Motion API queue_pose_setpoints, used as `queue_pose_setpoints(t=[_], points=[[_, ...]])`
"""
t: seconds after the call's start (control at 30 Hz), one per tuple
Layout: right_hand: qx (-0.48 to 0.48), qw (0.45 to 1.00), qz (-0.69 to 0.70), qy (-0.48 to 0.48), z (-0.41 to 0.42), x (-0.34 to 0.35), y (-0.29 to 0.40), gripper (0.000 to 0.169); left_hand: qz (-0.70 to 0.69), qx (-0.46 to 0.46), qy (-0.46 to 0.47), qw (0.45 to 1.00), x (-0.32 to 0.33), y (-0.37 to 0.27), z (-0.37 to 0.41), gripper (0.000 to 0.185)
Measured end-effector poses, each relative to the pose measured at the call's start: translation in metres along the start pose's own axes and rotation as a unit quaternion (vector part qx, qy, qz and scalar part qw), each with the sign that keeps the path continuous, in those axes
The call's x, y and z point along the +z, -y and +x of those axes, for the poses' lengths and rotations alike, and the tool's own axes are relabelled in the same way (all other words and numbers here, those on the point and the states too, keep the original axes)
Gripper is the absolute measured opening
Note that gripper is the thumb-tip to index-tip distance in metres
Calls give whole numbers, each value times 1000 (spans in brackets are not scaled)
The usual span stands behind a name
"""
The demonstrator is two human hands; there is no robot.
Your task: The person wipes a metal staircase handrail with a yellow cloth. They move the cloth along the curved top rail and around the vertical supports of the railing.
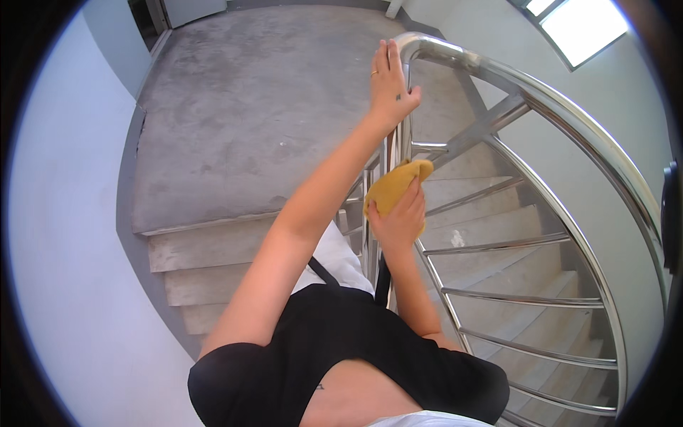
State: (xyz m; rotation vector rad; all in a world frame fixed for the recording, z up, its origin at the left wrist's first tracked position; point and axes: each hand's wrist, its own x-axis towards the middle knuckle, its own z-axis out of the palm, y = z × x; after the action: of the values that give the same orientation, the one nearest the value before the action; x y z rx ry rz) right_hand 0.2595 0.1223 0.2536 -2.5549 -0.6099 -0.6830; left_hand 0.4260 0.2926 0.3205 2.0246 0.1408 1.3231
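Observation:
My left hand (393, 88) rests against the upper bend of a polished metal stair handrail (539, 88), its fingers stretched along the rail and nearly together. Below it, my right hand (400, 216) grips a folded yellow cloth (394, 184) against the upright metal post of the railing. The cloth covers part of the post, and its top corner sticks up past my fingers. How firmly my left palm touches the metal cannot be told.
Metal balusters (504, 244) run down the right side, with concrete stairs (480, 219) behind them. A concrete landing (240, 117) lies ahead on the left, steps (213, 245) below its edge. A wall (58, 224) stands at the left; a window (584, 32) is at upper right.

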Motion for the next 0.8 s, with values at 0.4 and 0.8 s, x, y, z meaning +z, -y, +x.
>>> queue_pose_setpoints(t=[0.4,0.8], points=[[25,999,42,-19,62,10,13,95,-37,-32,8,999,-10,-7,-7,93],[-5,998,47,-42,49,18,3,98,-55,-34,14,998,2,8,-5,97]])
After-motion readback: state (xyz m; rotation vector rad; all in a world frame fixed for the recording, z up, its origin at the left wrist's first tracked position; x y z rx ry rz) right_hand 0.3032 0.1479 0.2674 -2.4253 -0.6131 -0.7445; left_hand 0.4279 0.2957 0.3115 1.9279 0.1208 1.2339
